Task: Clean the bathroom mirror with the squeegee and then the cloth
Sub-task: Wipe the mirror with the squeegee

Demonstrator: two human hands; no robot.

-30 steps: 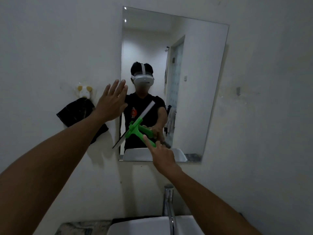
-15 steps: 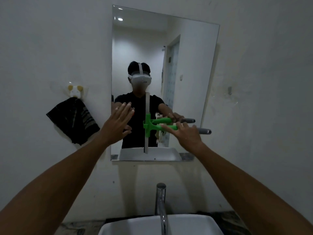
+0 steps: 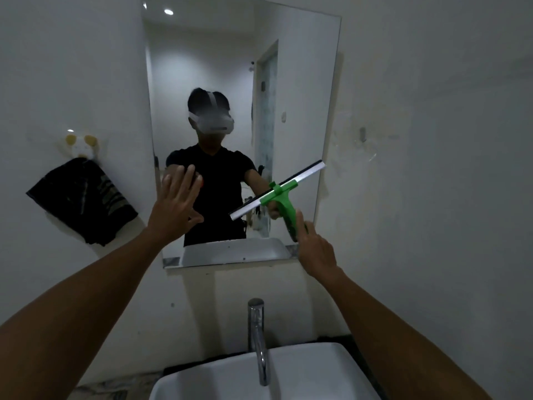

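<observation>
A tall rectangular mirror (image 3: 300,82) hangs on the white wall above the basin. My right hand (image 3: 315,251) grips the handle of a green squeegee (image 3: 281,197), whose white blade lies tilted against the mirror's lower right part, its upper end at the right edge. My left hand (image 3: 176,206) is flat with fingers spread at the mirror's lower left, holding nothing. A dark striped cloth (image 3: 82,200) hangs from a hook on the wall left of the mirror.
A white basin (image 3: 317,373) with a chrome tap (image 3: 257,336) stands below the mirror. A yellow and white wall hook (image 3: 80,144) holds the cloth. A small metal hook (image 3: 362,134) is on the wall right of the mirror.
The squeegee has swept from the mirror's lower left and middle across to the lower right, turning from upright to tilted. My left hand stays at the mirror's left edge.
</observation>
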